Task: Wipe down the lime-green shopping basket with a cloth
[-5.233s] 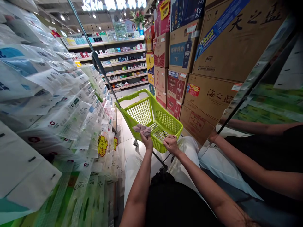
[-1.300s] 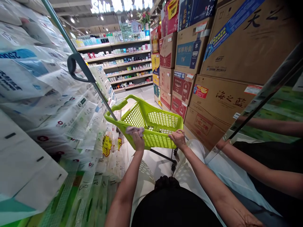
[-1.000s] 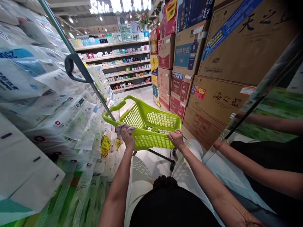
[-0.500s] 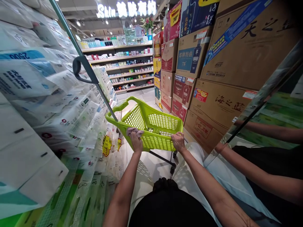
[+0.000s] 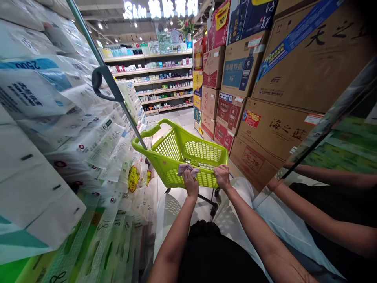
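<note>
A lime-green plastic shopping cart (image 5: 203,147) with perforated walls stands in front of me, turned sideways. My left hand (image 5: 191,183) is closed on a pale purplish cleaning cloth (image 5: 188,170) and presses it on the near rim. Just to the right, my right hand (image 5: 222,176) grips the same rim near the basket's corner, its fingers wrapped over the edge. A grey pole (image 5: 88,35) with a dark looped handle (image 5: 103,84) rises on the left, its lower end at the cart's rim.
Plastic-wrapped tissue packs (image 5: 88,129) are stacked high on the left. Cardboard liquor cartons (image 5: 273,122) line the right, beside a reflective panel (image 5: 321,149) that mirrors my arms. Shelves of small boxed goods (image 5: 165,74) stand across the aisle ahead.
My left hand has slid the cloth rightward along the near rim, closer to my right hand. The right hand keeps its grip in the same place, and the cart stays put.
</note>
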Demonstrator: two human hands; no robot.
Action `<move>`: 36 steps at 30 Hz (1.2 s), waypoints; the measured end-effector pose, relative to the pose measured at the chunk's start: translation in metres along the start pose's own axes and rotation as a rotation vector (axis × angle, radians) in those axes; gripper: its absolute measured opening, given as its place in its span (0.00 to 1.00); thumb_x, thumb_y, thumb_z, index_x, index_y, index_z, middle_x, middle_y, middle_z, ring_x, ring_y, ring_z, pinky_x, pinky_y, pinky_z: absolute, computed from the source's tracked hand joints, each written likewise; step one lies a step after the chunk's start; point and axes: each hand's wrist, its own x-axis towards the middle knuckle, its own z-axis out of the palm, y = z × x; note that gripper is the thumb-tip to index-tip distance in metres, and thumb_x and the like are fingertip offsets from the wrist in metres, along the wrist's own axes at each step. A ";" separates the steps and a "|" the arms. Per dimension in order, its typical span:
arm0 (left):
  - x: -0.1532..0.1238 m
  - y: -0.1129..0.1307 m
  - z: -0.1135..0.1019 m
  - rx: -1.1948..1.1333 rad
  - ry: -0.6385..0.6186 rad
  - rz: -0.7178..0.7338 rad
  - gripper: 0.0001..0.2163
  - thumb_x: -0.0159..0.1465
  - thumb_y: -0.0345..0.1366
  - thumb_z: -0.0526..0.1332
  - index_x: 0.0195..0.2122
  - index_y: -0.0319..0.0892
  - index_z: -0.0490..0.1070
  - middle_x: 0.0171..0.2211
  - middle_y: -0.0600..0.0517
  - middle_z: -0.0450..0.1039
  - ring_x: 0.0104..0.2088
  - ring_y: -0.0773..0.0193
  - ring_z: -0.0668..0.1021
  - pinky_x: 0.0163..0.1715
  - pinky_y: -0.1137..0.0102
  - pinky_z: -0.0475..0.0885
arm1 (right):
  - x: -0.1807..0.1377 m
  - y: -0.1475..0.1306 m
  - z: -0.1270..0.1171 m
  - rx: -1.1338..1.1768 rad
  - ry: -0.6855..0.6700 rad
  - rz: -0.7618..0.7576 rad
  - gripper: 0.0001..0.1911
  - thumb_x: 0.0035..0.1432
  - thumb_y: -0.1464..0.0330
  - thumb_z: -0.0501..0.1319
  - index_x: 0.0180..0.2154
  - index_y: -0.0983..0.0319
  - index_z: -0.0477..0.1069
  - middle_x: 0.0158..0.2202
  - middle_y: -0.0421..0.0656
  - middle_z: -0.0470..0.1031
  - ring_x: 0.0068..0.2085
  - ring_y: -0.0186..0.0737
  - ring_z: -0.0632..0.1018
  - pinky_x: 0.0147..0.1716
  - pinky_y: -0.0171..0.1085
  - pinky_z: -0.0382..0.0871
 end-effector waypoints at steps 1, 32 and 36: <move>-0.004 0.003 0.002 0.000 -0.004 0.030 0.12 0.68 0.29 0.50 0.49 0.47 0.67 0.50 0.38 0.70 0.57 0.44 0.72 0.57 0.43 0.69 | 0.000 -0.001 0.000 0.011 0.001 0.002 0.21 0.71 0.70 0.46 0.25 0.58 0.66 0.25 0.39 0.74 0.33 0.40 0.73 0.52 0.43 0.57; 0.047 -0.054 -0.053 0.239 -0.104 0.222 0.10 0.64 0.24 0.53 0.42 0.44 0.69 0.44 0.42 0.74 0.49 0.48 0.75 0.54 0.53 0.70 | -0.001 -0.005 -0.006 0.110 -0.032 0.019 0.19 0.71 0.67 0.48 0.25 0.58 0.64 0.25 0.40 0.72 0.34 0.41 0.71 0.52 0.43 0.57; 0.114 -0.083 -0.107 0.331 -0.010 0.114 0.11 0.60 0.23 0.53 0.40 0.44 0.67 0.40 0.43 0.71 0.48 0.47 0.73 0.53 0.53 0.69 | -0.002 -0.007 -0.003 0.098 -0.023 0.031 0.20 0.71 0.65 0.48 0.25 0.57 0.63 0.24 0.40 0.70 0.34 0.42 0.70 0.52 0.44 0.58</move>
